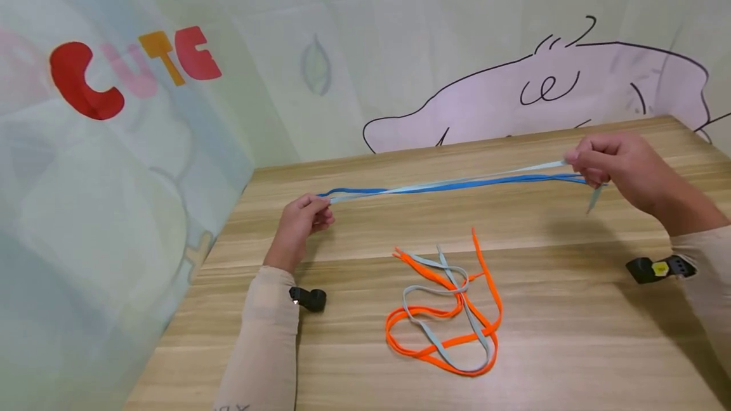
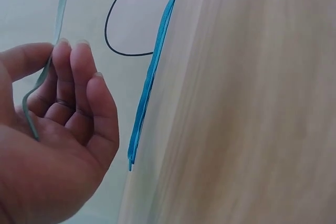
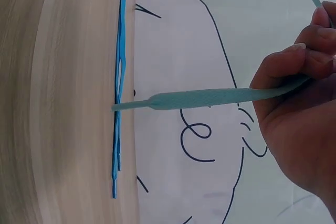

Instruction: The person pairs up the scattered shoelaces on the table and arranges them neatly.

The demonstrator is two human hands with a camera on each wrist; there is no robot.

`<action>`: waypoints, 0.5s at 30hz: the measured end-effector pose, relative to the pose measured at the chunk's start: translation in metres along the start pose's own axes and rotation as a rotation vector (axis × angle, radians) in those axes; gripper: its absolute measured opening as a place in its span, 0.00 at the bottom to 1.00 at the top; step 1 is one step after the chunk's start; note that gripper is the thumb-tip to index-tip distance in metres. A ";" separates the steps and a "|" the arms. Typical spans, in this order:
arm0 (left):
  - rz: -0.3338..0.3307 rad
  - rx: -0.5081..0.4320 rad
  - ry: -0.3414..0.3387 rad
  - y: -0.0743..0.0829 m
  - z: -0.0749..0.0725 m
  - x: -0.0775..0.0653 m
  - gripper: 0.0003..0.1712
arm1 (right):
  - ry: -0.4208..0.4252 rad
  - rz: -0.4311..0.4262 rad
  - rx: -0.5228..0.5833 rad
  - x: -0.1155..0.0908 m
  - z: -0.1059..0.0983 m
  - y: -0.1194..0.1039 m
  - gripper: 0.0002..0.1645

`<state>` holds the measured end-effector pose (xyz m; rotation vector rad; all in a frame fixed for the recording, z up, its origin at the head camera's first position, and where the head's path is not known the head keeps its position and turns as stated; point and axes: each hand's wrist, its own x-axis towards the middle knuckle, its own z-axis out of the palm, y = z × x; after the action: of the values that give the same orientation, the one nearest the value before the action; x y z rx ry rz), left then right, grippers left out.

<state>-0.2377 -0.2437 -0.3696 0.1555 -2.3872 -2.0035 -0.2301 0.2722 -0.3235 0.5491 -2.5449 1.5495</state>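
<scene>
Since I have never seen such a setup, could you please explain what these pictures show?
There is no robot here, just a person working bare-handed. The wide picture comes from a camera worn on the head; the two close ones come from the wrist cameras. On the wooden table, blue laces lie near the back; orange laces lie tangled with a grey-blue lace nearer the person. The left hand and right hand hold one pale blue lace stretched between them.

A backdrop (image 1: 274, 30) (lettered CUTE) hangs behind the wood-grain table (image 1: 571, 347).
</scene>
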 end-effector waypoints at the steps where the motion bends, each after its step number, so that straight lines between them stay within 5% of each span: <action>1: -0.008 0.000 0.001 0.000 -0.001 0.001 0.20 | -0.001 0.008 -0.008 0.000 0.000 0.001 0.25; 15: -0.098 -0.035 0.053 -0.008 -0.013 0.001 0.17 | -0.097 0.148 -0.122 0.008 0.004 0.014 0.20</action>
<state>-0.2372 -0.2584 -0.3751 0.3258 -2.3552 -2.0527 -0.2420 0.2725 -0.3356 0.4406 -2.7883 1.4307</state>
